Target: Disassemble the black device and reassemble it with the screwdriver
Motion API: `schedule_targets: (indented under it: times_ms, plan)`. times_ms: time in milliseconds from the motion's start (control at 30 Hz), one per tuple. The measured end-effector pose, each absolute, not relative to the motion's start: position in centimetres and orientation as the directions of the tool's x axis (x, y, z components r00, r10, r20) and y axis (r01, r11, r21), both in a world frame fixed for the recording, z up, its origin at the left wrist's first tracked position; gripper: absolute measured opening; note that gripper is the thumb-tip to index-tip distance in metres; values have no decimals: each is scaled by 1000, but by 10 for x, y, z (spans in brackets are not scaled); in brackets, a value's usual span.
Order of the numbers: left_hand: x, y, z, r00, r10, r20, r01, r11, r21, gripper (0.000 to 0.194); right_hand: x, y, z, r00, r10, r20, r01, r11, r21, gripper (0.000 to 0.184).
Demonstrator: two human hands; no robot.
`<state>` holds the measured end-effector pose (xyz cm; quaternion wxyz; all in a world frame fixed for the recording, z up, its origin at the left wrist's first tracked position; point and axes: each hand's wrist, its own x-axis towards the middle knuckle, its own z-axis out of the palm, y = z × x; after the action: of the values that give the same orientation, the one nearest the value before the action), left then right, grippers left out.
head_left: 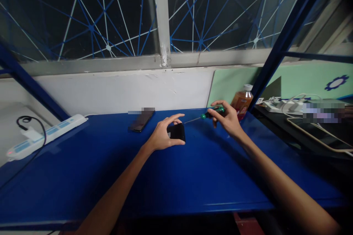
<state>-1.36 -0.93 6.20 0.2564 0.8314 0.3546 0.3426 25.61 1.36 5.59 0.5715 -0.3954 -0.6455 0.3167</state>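
Note:
A small black box-like object (177, 131) is gripped in my left hand (162, 134), thumb along its near side and fingers along its far side. It is at the middle of the blue table; its kind is hard to make out. My right hand (226, 118) is closed around the green and black handle of a screwdriver (204, 116). The thin metal shaft points left, and its tip is at the upper right corner of the black object. Whether the tip touches it, I cannot tell.
A dark phone (143, 120) lies left of my hands on the blue table (176, 183). The white power strip (52, 135) with a plugged-in black cable is at far left. Behind my right hand stands a bottle (242, 102). Cables and another phone (320, 132) lie at far right.

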Motion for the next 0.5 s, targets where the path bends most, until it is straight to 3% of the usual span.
schedule_targets:
  times_ms: [100,267,400,500]
  plan:
    - [-12,-10,63,516,761,394,409,-623,667,81,255,12,55,1,848,530,219,516,-828,26]
    - [-13,-11,64,512,761,398,408,-623,667,77,253,12,56,-100,869,484,20,488,-872,37]
    - [-14,-11,64,515,758,400,406,-627,665,76,252,12,55,-12,868,497,144,493,-858,30]
    - [-15,-10,63,510,762,400,413,-625,662,77,252,10,57,-79,882,464,80,470,-879,32]
